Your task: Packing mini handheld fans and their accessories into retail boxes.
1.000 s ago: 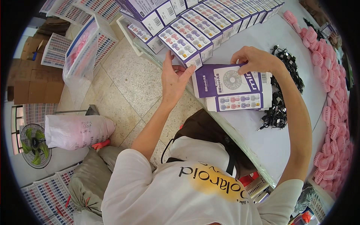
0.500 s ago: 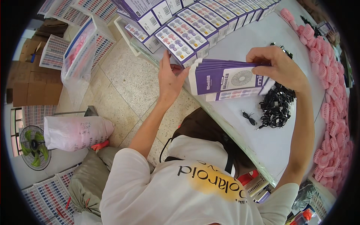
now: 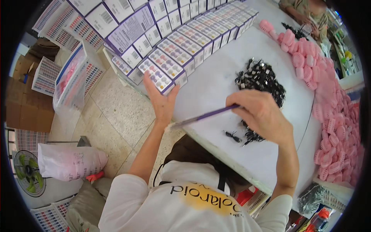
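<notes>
Small purple-and-white printed boxes [image 3: 170, 54] stand in a long row on the white table. At the row's near end, the fingers of my left hand [image 3: 162, 106] rest against the last box [image 3: 155, 75]. Its thumb stands apart from the fingers, with no firm grip visible. Over the table, my right hand [image 3: 259, 112] pinches flattened purple cartons [image 3: 205, 117], seen edge-on and blurred at the far end. Beyond and below that hand lies a heap of black charging cables [image 3: 262, 79], with a loose cable bundle [image 3: 232, 135] beside it.
Pink handheld fans [image 3: 332, 116] pile along the table's right side. More boxes [image 3: 135, 29] are stacked behind the row. Another person [image 3: 307, 17] sits at the far right. On the floor at left are a plastic-lined crate [image 3: 73, 73], brown cartons [image 3: 31, 104] and sacks [image 3: 73, 160].
My right hand has swung the flattened cartons nearer and turned them edge-on. My left hand stays at the row's end box. The whole view has shifted, showing more stacked boxes.
</notes>
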### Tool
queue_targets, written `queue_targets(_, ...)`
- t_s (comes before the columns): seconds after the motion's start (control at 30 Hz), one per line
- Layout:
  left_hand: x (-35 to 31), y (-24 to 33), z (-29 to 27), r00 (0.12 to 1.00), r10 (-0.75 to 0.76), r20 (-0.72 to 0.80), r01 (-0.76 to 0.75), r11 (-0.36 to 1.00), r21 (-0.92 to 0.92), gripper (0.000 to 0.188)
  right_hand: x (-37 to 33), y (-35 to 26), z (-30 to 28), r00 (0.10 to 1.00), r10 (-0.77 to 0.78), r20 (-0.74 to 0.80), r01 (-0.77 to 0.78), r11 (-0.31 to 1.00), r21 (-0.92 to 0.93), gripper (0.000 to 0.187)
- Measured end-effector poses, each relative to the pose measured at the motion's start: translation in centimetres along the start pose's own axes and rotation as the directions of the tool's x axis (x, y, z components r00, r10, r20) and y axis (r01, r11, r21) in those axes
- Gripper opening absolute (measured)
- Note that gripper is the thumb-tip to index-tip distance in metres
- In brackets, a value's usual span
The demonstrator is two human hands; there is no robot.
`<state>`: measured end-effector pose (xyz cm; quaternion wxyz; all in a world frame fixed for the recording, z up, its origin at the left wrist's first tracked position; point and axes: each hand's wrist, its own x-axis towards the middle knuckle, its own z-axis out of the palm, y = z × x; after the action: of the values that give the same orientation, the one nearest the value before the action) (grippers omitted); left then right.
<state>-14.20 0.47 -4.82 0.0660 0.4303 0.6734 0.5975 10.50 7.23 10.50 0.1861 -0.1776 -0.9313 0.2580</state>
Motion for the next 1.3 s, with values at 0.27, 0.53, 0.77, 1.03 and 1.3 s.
queue_targets(0.27,-0.2,-0.2,0.7,0.999,0.001,-0.050,-0.002,1.000,-0.025,0.090,-1.6,-0.5,0.7,1.000,0.021,-0.013,-0.020,0.999,0.050,0.015)
queue_targets(0.53,0.4,-0.5,0.9,0.995,0.069,-0.070,-0.070,0.998,-0.009,0.094,-2.1,-2.6,1.5,1.000,0.001,0.003,-0.001,0.999,0.038,0.020)
queue_targets(0.77,0.0,-0.9,1.0,0.989,0.081,-0.126,-0.077,0.996,0.036,0.094,-1.1,-4.3,2.7,0.990,-0.060,0.129,0.066,0.997,-0.039,0.017)
queue_targets(1.03,-0.8,3.0,-6.7,0.982,-0.056,0.182,0.046,0.997,0.054,0.082,1.3,-3.3,3.3,0.975,-0.134,0.176,0.162,0.974,-0.158,0.022)
queue_targets(1.3,0.8,6.2,-8.3,0.187,-0.040,0.981,0.339,0.940,-0.026,0.102,2.1,-6.0,3.9,0.947,-0.231,0.223,0.291,0.912,-0.289,0.023)
